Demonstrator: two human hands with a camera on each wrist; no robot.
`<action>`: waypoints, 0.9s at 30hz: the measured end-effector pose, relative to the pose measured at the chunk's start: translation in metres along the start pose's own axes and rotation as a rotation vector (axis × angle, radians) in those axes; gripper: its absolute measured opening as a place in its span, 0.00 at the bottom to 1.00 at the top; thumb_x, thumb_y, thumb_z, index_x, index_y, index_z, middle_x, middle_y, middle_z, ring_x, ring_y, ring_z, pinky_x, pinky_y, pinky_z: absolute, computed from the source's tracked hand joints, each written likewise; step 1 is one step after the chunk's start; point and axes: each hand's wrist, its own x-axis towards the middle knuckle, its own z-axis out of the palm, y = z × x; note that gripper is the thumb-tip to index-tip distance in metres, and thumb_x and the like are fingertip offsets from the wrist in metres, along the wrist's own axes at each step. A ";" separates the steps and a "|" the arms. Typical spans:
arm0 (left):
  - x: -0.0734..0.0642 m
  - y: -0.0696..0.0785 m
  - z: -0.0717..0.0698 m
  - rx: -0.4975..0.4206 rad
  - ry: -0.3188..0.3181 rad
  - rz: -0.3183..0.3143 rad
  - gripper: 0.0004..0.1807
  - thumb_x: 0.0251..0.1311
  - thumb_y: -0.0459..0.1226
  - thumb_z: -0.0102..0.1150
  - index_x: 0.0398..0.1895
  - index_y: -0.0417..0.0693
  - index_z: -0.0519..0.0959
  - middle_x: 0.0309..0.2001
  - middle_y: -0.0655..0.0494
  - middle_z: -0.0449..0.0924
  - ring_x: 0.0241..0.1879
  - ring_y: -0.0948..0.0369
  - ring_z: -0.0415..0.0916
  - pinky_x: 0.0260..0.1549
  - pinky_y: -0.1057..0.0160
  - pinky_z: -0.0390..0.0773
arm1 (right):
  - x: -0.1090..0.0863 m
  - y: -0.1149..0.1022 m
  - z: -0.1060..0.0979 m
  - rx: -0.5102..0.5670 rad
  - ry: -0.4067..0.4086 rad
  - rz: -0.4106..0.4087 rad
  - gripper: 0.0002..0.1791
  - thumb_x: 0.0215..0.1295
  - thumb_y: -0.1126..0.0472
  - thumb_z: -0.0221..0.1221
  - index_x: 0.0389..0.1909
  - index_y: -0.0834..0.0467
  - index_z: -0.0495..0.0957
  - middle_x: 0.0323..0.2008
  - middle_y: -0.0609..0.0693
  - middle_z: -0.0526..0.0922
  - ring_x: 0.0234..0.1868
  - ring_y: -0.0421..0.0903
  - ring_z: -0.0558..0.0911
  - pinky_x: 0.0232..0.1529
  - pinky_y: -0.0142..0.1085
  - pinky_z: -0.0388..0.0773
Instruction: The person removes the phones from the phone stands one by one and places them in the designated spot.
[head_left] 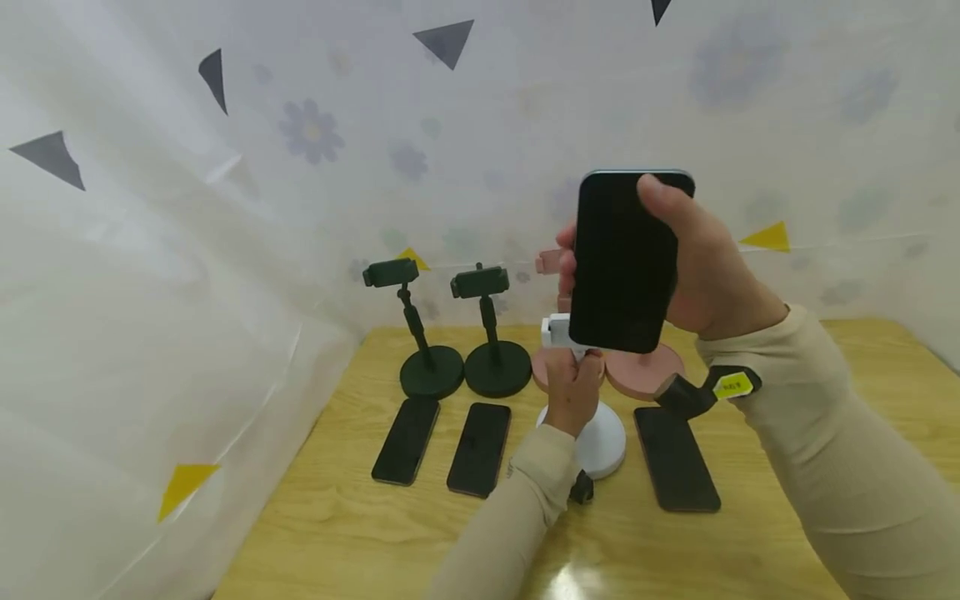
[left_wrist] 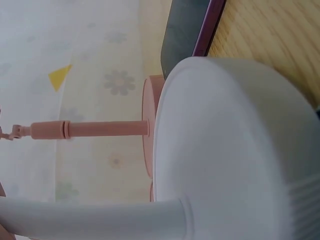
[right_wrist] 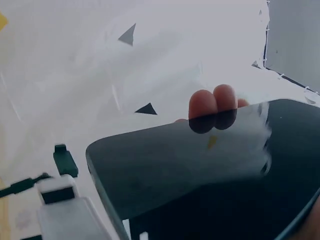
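Note:
My right hand [head_left: 708, 271] holds a smartphone [head_left: 624, 267] upright, its dark screen facing me. The thumb lies over the screen's upper right, and fingertips [right_wrist: 202, 104] wrap the opposite edge in the right wrist view. Just behind the phone's lower left corner is the white clamp [head_left: 556, 332] of a white phone stand [head_left: 606, 442]. From the head view I cannot tell whether phone and clamp touch. My left hand [head_left: 572, 392] grips the stand's pole [left_wrist: 95, 218] below the clamp. The round base rests on the table.
Two dark green phone stands [head_left: 431, 372] [head_left: 498, 371] stand at the back left of the wooden table [head_left: 330, 533]. Pink stands [head_left: 648, 373] are behind the white one. Three smartphones [head_left: 406, 442] [head_left: 478, 450] [head_left: 677, 462] lie flat. A patterned sheet [head_left: 465, 125] hangs behind.

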 end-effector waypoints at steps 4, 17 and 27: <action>0.003 0.003 -0.003 0.107 0.020 0.015 0.13 0.73 0.34 0.43 0.50 0.41 0.77 0.27 0.43 0.74 0.25 0.72 0.67 0.28 0.72 0.73 | -0.004 0.003 -0.001 0.062 -0.050 -0.075 0.40 0.74 0.36 0.42 0.60 0.72 0.66 0.50 0.60 0.80 0.47 0.54 0.82 0.53 0.50 0.80; 0.001 0.002 -0.003 0.148 0.036 0.060 0.23 0.71 0.34 0.42 0.67 0.42 0.67 0.56 0.42 0.78 0.56 0.54 0.76 0.60 0.59 0.76 | -0.018 0.004 -0.004 0.184 -0.129 -0.082 0.42 0.74 0.33 0.38 0.61 0.71 0.66 0.53 0.62 0.79 0.48 0.57 0.80 0.53 0.50 0.79; 0.000 0.004 -0.007 0.018 -0.059 -0.010 0.40 0.60 0.31 0.41 0.78 0.47 0.47 0.46 0.38 0.72 0.38 0.67 0.67 0.39 0.73 0.70 | -0.035 0.010 -0.012 0.156 -0.124 0.016 0.41 0.75 0.33 0.34 0.61 0.69 0.65 0.49 0.59 0.79 0.48 0.54 0.81 0.53 0.48 0.79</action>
